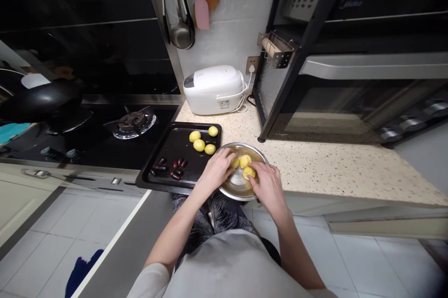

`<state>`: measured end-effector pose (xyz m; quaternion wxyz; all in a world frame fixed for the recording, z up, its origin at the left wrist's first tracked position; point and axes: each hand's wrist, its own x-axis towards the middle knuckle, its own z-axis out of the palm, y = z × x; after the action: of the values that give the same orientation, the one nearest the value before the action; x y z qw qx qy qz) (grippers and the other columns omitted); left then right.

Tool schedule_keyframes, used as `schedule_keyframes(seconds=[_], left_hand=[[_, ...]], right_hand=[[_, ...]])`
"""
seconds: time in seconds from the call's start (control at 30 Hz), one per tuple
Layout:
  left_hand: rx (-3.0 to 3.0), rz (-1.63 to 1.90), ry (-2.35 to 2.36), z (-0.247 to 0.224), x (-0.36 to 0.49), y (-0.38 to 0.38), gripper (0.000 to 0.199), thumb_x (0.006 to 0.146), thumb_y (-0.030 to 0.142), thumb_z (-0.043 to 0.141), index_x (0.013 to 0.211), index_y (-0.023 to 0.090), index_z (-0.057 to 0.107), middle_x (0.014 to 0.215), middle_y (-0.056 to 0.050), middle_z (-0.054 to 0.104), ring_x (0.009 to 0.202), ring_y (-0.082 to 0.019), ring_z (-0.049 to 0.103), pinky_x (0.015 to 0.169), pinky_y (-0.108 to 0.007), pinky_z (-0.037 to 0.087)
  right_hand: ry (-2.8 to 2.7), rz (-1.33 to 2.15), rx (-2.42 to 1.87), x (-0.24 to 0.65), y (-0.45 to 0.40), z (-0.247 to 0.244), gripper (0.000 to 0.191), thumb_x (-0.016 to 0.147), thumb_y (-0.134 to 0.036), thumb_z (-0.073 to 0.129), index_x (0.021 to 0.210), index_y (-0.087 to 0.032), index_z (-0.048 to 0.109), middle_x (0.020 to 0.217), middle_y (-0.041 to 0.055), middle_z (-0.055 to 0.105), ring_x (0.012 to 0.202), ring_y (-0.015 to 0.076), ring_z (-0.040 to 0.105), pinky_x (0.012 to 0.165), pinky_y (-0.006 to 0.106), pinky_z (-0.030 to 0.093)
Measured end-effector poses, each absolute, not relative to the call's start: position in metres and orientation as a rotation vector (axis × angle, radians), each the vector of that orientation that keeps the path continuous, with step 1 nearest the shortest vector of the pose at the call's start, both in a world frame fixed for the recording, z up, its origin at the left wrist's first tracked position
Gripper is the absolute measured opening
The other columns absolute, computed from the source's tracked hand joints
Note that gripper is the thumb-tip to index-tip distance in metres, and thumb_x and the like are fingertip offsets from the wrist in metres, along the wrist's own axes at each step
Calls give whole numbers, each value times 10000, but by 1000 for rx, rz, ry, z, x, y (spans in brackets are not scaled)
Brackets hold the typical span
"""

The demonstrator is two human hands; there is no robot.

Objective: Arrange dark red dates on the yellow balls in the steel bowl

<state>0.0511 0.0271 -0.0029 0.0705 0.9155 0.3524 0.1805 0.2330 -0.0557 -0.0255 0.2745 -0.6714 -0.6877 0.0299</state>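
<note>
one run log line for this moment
left hand: at yellow piece | right hand: fingers on another yellow piece | metal bowl: beneath | black tray: four yellow pieces, dark red pieces

The bowl (238, 183) is shiny metal, the cooker (212, 90) glossy plastic.

Head-worn view, forward and down

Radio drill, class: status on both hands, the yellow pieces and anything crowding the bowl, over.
Left hand at a yellow piece in metal bowl. Right hand fingertips on another. Third piece beside them. Black tray close on bowl's left.
</note>
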Motion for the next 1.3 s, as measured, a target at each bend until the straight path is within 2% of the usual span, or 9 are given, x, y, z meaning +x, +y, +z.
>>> schedule_keyframes(seconds=[0.13, 0.23, 0.33, 0.43, 0.63, 0.83, 1.1, 1.2, 1.3], left_hand=[[2626, 749, 1157, 0, 36, 31, 322, 1001, 159, 512, 1309, 226, 576, 1353, -114, 605, 1247, -271, 607, 1083, -449, 526], [2552, 854, 1309, -4, 19, 43, 440, 989, 72, 419, 1386, 205, 555, 1461, -139, 563, 1354, -275, 557, 1144, -473, 479], [2567, 767, 1402, -14, 3, 54, 559, 937, -14, 374, 1436, 184, 532, 1530, -152, 531, 1447, -291, 488, 1160, -509, 452], [2604, 651, 1400, -23, -6, 60, 561, 917, -15, 424, 1422, 195, 547, 1485, -139, 579, 1434, -297, 505, 1146, -505, 454], [2661, 595, 1522, -23, -3, 59, 458, 911, 66, 555, 1348, 201, 569, 1254, -134, 610, 1191, -311, 628, 977, -463, 539], [2560, 595, 1519, -23, 1, 54, 329, 922, 47, 537, 1196, 228, 545, 1185, -98, 634, 1031, -259, 677, 899, -408, 569], [2282, 1175, 1372, 5, 2, 37, 263, 947, 177, 616, 1203, 229, 585, 1197, -95, 594, 1136, -260, 624, 997, -417, 554], [2323, 1111, 1196, 16, 13, 20, 320, 955, 214, 637, 1273, 244, 617, 1236, -98, 566, 1203, -258, 604, 1048, -400, 533], [2401, 830, 970, 16, 28, 6, 349, 935, 183, 659, 1278, 245, 638, 1237, -95, 585, 1199, -253, 615, 1068, -387, 525]], right_hand=[[-1857, 93, -1804, 234, -56, -26, 274, 929, -145, 499, 1136, -197, 672, 1158, 97, 759, 1076, 291, 672, 1032, 471, 373], [-1841, 87, -1790, 234, -56, -27, 268, 929, -149, 497, 1121, -203, 675, 1151, 96, 764, 1069, 286, 675, 1031, 468, 371], [-1840, 92, -1791, 235, -56, -27, 275, 927, -144, 490, 1122, -201, 675, 1142, 92, 765, 1057, 284, 675, 1027, 464, 370], [-1839, 98, -1800, 235, -57, -27, 286, 924, -129, 476, 1118, -193, 676, 1139, 93, 761, 1051, 281, 674, 1025, 460, 372], [-1825, 82, -1794, 235, -58, -26, 314, 909, -107, 455, 1111, -199, 677, 1122, 97, 764, 1040, 275, 677, 1023, 457, 377], [-1827, 90, -1800, 234, -58, -26, 314, 919, -111, 451, 1116, -200, 679, 1119, 94, 766, 1034, 276, 678, 1007, 446, 386], [-1807, 130, -1803, 233, -59, -23, 304, 916, -111, 457, 1107, -192, 679, 1129, 100, 767, 1054, 288, 680, 1017, 456, 386], [-1806, 145, -1809, 233, -59, -22, 302, 920, -118, 459, 1114, -188, 679, 1133, 103, 765, 1060, 296, 678, 1000, 455, 391], [-1810, 155, -1806, 233, -58, -23, 307, 933, -125, 451, 1127, -192, 678, 1149, 106, 764, 1074, 299, 676, 1005, 460, 387]])
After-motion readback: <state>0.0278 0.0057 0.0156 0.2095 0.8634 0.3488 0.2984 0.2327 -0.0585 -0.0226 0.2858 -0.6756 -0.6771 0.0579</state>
